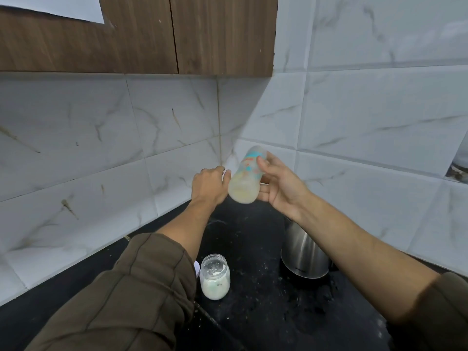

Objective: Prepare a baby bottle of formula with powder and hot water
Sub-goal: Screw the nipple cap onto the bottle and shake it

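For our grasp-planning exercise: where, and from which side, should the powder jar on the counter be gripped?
Probably the round body of the glass jar, below its neck, from the right: it stands upright, the left sleeve crowds its left side, and bare countertop lies between it and the steel kettle.

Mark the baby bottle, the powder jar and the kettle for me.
baby bottle (245, 182): head view, pale body below the print.
powder jar (215, 287): head view, glass wall over the white powder.
kettle (301, 249): head view, steel side.
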{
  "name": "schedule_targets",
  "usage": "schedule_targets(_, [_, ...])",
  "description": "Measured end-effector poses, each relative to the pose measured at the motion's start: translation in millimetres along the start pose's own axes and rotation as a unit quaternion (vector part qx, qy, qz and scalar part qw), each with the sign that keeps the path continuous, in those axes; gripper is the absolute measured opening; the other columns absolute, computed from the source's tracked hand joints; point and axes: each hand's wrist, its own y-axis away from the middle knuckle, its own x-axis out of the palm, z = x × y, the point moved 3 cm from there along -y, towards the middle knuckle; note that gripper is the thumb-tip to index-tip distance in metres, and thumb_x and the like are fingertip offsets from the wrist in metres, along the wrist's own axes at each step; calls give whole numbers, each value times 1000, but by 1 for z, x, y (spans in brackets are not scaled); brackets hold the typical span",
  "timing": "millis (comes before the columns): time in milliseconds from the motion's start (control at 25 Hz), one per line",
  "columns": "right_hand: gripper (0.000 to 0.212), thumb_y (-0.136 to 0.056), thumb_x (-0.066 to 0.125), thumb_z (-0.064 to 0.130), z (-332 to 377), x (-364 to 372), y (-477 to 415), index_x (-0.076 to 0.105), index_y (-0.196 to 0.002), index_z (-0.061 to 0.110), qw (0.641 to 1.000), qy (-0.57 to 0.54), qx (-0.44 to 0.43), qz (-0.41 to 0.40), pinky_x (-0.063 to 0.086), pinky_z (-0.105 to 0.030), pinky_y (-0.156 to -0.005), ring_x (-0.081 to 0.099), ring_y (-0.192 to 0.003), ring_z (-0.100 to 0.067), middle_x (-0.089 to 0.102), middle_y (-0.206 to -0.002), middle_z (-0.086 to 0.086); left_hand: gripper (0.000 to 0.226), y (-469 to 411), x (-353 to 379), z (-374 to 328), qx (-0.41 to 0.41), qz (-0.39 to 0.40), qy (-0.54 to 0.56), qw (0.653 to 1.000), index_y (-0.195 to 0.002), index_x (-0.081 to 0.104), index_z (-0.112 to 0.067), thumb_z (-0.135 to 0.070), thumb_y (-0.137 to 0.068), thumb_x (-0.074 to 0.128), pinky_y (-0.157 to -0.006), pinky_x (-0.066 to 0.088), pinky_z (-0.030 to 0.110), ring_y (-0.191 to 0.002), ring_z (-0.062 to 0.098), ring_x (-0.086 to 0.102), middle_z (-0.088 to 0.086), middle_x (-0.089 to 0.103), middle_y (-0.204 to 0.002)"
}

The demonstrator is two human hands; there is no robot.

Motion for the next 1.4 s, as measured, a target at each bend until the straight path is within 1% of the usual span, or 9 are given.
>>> schedule_targets(80, [40, -101, 64, 25, -1, 1, 0, 55, -140, 22, 1000, 26, 3, 12, 66, -40, -70, 78, -91, -29, 77, -111, -10, 28, 0, 3, -2, 7, 10, -13, 1000, -117, 64, -14, -33, -99, 53, -74, 42, 37, -92, 33, 65, 11, 73, -103])
schedule_targets(240, [33, -101, 65, 31, -5, -5, -6, 63, -131, 16, 996, -64, 28, -52, 66, -40, -75, 78, -94, -30, 72, -125, -20, 30, 4, 3, -8, 4, 6, -6, 1000, -117, 65, -9, -28, -101, 48, -75, 42, 38, -92, 36, 63, 17, 71, -102])
schedule_targets(400, [42, -96, 65, 30, -8, -3, 1, 58, -136, 18, 998, 32, 33, 30, 66, -37, -69, 78, -86, -26, 77, -110, -10, 30, 2, 7, -5, 7, 20, -9, 1000, -120, 64, -14, -32, -101, 50, -73, 39, 34, -85, 27, 58, 12, 72, -103])
schedule_targets(560, [48, -99, 66, 31, -4, -12, -7, 56, -142, 13, 998, -48, 26, -35, 66, -42, -81, 78, -95, -30, 73, -124, -20, 33, 5, 7, -6, -1, 4, 7, 1000, -121, 65, -11, -30, -100, 47, -75, 40, 37, -93, 34, 62, 15, 72, -103])
schedule_targets(720, [57, -91, 68, 30, -8, -6, 2, 52, -145, 21, 995, 46, 33, 77, 66, -41, -75, 77, -94, -29, 75, -115, -11, 32, 0, 9, -6, 6, 21, -7, 1000, -122, 63, -12, -31, -102, 48, -74, 40, 35, -94, 31, 63, 12, 71, -105])
schedule_targets(880, [60, -97, 67, 27, -7, -10, -6, 45, -152, 17, 1000, -27, 7, 7, 66, -41, -72, 78, -93, -29, 75, -115, -11, 28, -1, 9, -7, 7, 17, -14, 1000, -117, 64, -14, -32, -100, 52, -74, 43, 37, -90, 32, 63, 12, 72, -102])
schedule_targets(1040, [67, -88, 70, 24, -6, -7, 3, 47, -151, 26, 993, 56, 36, 99, 66, -43, -74, 77, -98, -32, 75, -118, -13, 32, -2, 8, -7, -1, 15, -2, 1000, -122, 64, -15, -36, -102, 51, -73, 43, 34, -81, 22, 55, 9, 71, -103])
schedule_targets(1240, [75, -91, 69, 27, 13, -12, -9, 37, -158, 27, 998, -35, -49, 36, 64, -40, -70, 77, -94, -27, 75, -117, -8, 31, 0, 5, -8, -5, 19, -2, 1000, -117, 65, -10, -28, -101, 46, -74, 40, 38, -92, 34, 61, 15, 71, -102])
schedule_targets(1400, [89, -82, 77, 23, 16, -3, 3, 34, -159, 32, 981, 98, -44, 160, 63, -40, -73, 76, -98, -29, 72, -120, -15, 29, -2, 3, -11, 1, 32, -20, 999, -116, 62, -8, -29, -104, 46, -73, 38, 33, -80, 26, 54, 13, 69, -101])
